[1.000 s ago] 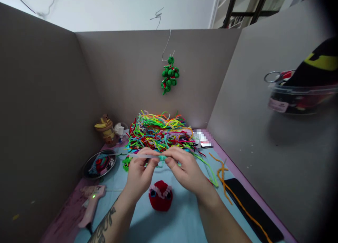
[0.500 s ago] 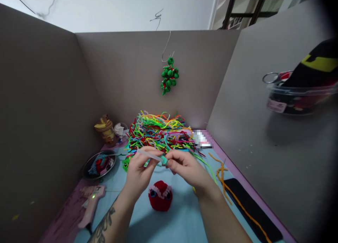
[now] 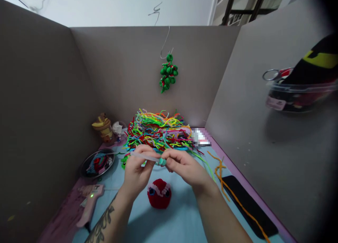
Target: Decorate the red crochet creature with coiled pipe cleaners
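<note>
My left hand (image 3: 136,171) is closed round a translucent white stick (image 3: 144,156) that looks like a glue stick and slants across the fingers. At the stick's right end sits a small teal coil of yarn (image 3: 162,161). The fingertips of my right hand (image 3: 186,167) are closed at this coil, pinching it or its loose end; the exact grip is partly hidden. Below both hands, a red knitted ball-like figure (image 3: 159,197) with a pink brow strip and dark blue eyes rests on the blue cloth (image 3: 163,229).
A heap of multicoloured yarn strands (image 3: 158,130) lies behind the hands. On the left are a pink glue gun (image 3: 89,206) with a green light and a dark bowl (image 3: 83,167) of knitted pieces. Right, orange yarn (image 3: 244,211) crosses a black flat object (image 3: 250,200). Grey panels (image 3: 126,67) enclose the table.
Both hands stay together at the teal coil, which has turned slightly and sits a little further left. The stick lies a bit flatter. The whole view has shifted slightly.
</note>
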The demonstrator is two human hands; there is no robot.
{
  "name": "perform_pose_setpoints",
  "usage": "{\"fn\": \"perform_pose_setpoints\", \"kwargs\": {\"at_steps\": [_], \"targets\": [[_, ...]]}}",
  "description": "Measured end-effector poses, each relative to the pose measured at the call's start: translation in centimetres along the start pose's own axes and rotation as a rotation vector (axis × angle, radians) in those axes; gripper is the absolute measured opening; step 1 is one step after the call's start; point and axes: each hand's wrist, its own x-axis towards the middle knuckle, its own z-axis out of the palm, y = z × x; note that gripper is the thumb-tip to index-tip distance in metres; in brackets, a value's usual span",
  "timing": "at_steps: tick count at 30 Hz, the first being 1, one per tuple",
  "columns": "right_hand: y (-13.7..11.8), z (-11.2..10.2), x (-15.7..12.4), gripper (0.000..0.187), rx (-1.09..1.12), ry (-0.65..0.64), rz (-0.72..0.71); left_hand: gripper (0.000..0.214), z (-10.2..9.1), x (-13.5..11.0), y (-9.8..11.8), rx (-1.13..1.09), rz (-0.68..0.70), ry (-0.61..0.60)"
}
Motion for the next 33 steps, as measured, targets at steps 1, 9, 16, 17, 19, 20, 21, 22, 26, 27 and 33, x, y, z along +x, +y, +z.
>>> {"fn": "perform_pose_setpoints", "kwargs": {"at_steps": [1, 9, 16, 17, 19, 20, 21, 22, 26, 27, 33], "targets": [[0.1, 0.0, 0.0, 0.029, 0.012, -0.001, 0.002, 0.02, 0.0, 0.0, 0.0, 0.0, -0.003, 0.002], [-0.1, 0.3, 0.2, 0.028, -0.074, 0.046, -0.063, 0.012, 0.2, 0.0, 0.1, -0.014, -0.125, 0.015], [-0.4, 0.6, 0.1, 0.022, -0.223, 0.143, -0.128, 0.012, 0.4, 0.2, 0.7, 0.012, -0.226, 0.027], [-0.4, 0.8, 0.1, 0.02, -0.282, 0.187, -0.147, 0.011, 0.4, 0.2, 0.8, 0.021, -0.25, 0.027], [-0.4, 1.2, 0.1, 0.016, -0.406, 0.292, -0.206, 0.011, 0.4, 0.3, 0.9, 0.015, -0.306, 0.031], [-0.3, 1.4, 0.2, 0.014, -0.461, 0.342, -0.237, 0.011, 0.4, 0.3, 0.8, -0.002, -0.343, 0.034], [-0.2, 1.6, 0.2, 0.013, -0.507, 0.387, -0.265, 0.01, 0.4, 0.3, 0.8, -0.03, -0.385, 0.04], [0.0, 1.8, 0.3, 0.013, -0.549, 0.42, -0.289, 0.01, 0.5, 0.3, 0.7, -0.068, -0.429, 0.046], [0.7, 2.1, 0.6, 0.01, -0.667, 0.479, -0.338, 0.01, 0.9, 0.1, 0.3, -0.269, -0.587, 0.08], [0.8, 2.1, 0.6, 0.009, -0.684, 0.49, -0.346, 0.01, 1.0, 0.0, 0.3, -0.311, -0.613, 0.084], [0.9, 1.9, 0.6, 0.011, -0.78, 0.551, -0.374, 0.016, 1.4, 0.2, 0.6, -0.367, -0.66, 0.092]]}}
